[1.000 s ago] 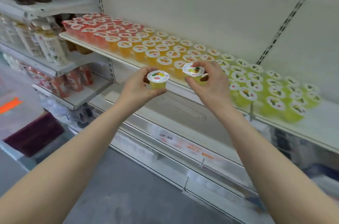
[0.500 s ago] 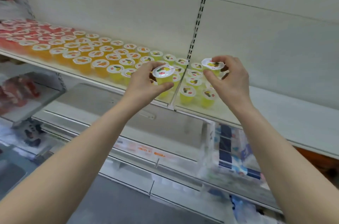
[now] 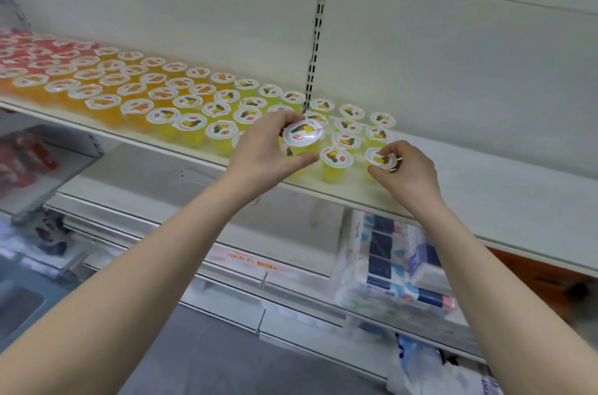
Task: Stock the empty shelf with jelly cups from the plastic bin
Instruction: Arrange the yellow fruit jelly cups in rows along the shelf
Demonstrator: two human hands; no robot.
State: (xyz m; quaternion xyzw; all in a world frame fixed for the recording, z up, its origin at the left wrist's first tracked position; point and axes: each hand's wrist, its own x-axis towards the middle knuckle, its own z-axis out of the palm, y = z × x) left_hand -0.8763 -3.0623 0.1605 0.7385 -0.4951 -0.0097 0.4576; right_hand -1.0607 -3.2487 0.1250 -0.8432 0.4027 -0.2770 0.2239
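At the near edge of the white metal shelf (image 3: 485, 190), toward its right, the fingertips (image 3: 390, 151) and thumb of the right hand (image 3: 409, 173) were clamped on the lid rim of a small clear plastic cup of yellow jelly (image 3: 382, 160). Whether its base touched the shelf could not be told. It sat just right of a matching neighbour cup (image 3: 336, 163), ending the near row.

To the left, the left hand (image 3: 263, 153) gripped a second yellow jelly cup (image 3: 302, 135), thumb on the near wall and fingers curled over the far rim. It was raised and tilted toward the viewer in front of the stocked rows (image 3: 181, 103).

To place it well, the right hand should probably set the base flat, then lift its fingers straight off. Snagging the overhanging lid could tip these light cups. The second cup likely belonged on the bare shelf to the right.

The cups were tapered and thin-walled, and looked glossy. Each had a flat white foil lid printed with fruit and a red oval. The rows ran from red at far left through orange to yellow. Behind stood a pale smooth back panel (image 3: 453, 54) with a black slotted upright (image 3: 318, 38). Plastic-wrapped packs (image 3: 398, 265) lay below. No plastic bin was in view.
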